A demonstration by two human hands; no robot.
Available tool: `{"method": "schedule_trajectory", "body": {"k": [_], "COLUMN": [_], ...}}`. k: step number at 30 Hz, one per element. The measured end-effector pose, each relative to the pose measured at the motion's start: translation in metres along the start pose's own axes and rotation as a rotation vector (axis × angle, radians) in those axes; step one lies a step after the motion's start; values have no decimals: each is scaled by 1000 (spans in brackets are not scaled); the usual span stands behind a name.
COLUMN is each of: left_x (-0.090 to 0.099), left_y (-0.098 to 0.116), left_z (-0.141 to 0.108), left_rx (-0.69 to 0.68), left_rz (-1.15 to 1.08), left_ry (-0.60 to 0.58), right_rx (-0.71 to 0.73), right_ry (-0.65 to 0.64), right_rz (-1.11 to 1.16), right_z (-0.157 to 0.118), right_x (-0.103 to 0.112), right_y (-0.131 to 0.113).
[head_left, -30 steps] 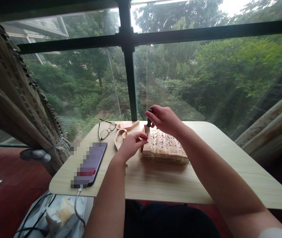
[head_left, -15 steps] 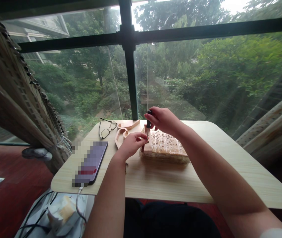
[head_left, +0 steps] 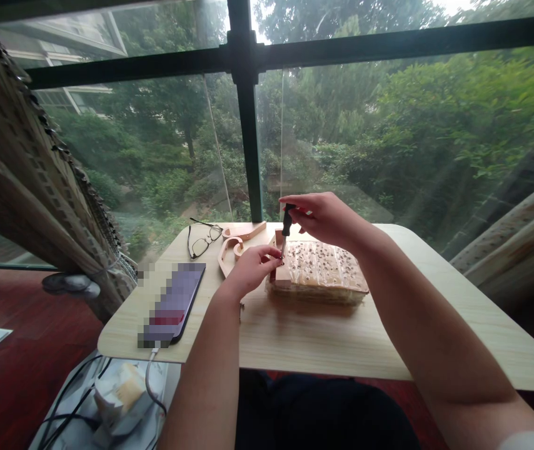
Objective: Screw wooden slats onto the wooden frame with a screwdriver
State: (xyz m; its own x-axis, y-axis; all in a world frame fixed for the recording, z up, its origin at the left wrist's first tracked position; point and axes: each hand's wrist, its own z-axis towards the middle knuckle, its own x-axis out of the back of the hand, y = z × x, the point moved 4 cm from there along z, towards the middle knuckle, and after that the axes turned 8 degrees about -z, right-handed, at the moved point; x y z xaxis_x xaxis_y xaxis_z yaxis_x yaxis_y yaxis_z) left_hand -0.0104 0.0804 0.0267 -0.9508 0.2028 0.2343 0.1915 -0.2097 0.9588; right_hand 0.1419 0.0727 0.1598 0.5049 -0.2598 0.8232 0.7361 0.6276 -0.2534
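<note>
Black-handled screwdriver (head_left: 286, 230) stands near-upright over the wooden block (head_left: 284, 276), right hand (head_left: 330, 214) loosely gripping its top, left hand (head_left: 251, 270) pinching its lower end.

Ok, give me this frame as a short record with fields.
Right hand: fingers at the screwdriver's black handle
Screwdriver: nearly upright, tip down at the wooden piece
Left hand: fingertips beside the screwdriver's tip
Wooden piece: at the left end of a clear-wrapped package
Further left: glasses, phone with cable
Surface: pale table
</note>
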Motion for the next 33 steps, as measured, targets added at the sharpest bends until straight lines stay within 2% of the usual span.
{"method": "schedule_trajectory", "body": {"k": [7,11,14,19,25,29,31,33], "left_x": [-2,-3,-4,-5,-6,-7,-8,-7], "left_y": [3,4,5,10,14,16,17,18], "left_z": [-2,-2,-2,-4,-6,-6,-7,-9], "left_rx": [22,25,22,-1,-1,-4,-12,-28], "left_rz": [-38,-54,-44,-2,21,49,62,74], "left_ry": [-3,-3,-4,31,43,30,28,33], "right_rx": [-6,-44,-89,-109,-202,-314,-307,-254], "right_ry": [109,117,92,-40,-45,-161,-219,-224], "right_rz": [-100,-40,-62,-150,-228,-71,84,156], "right_z": [3,3,3,3,3,2,1,0], "right_x": [-8,-8,-4,2,6,5,3,3], "right_y": [-6,-1,4,10,25,35,32,23]}}
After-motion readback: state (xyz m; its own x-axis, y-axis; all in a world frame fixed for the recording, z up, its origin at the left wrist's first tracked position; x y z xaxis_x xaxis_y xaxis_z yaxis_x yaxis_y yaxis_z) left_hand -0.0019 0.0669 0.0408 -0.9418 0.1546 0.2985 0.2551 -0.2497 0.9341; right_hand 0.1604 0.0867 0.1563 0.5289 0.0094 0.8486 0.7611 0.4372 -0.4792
